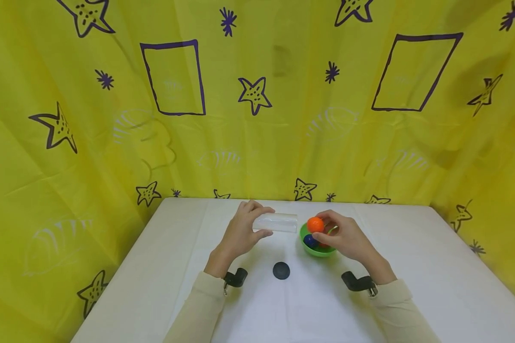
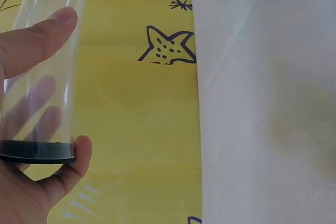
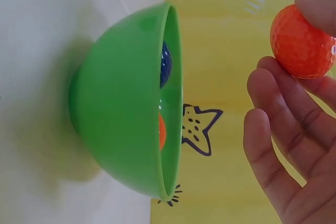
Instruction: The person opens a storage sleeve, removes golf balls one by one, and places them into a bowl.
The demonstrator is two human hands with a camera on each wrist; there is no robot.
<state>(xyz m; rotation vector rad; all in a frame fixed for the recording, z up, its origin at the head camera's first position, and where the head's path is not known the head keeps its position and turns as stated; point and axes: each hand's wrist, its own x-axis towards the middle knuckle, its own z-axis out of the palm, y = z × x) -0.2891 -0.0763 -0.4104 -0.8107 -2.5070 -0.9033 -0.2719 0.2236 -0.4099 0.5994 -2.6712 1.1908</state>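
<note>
My left hand [image 1: 242,228] grips a clear plastic tube [image 1: 279,222], held sideways above the table with its far end toward the right. In the left wrist view, a black cap [image 2: 39,151] closes the tube's near end, and thumb and fingers wrap around the wall. Between thumb and fingertips, my right hand [image 1: 345,238] pinches an orange golf ball [image 3: 302,43]. That ball is over a green bowl [image 3: 121,98] and close to the tube's far end. Inside the bowl lie a dark blue ball [image 1: 311,241] and another orange ball [image 3: 162,131], partly hidden by the rim.
A round black cap [image 1: 281,270] lies on the white table [image 1: 163,286], in front of the bowl and between the forearms. Behind the table hangs a yellow curtain [image 1: 283,143] printed with stars. Each wrist wears a black camera mount.
</note>
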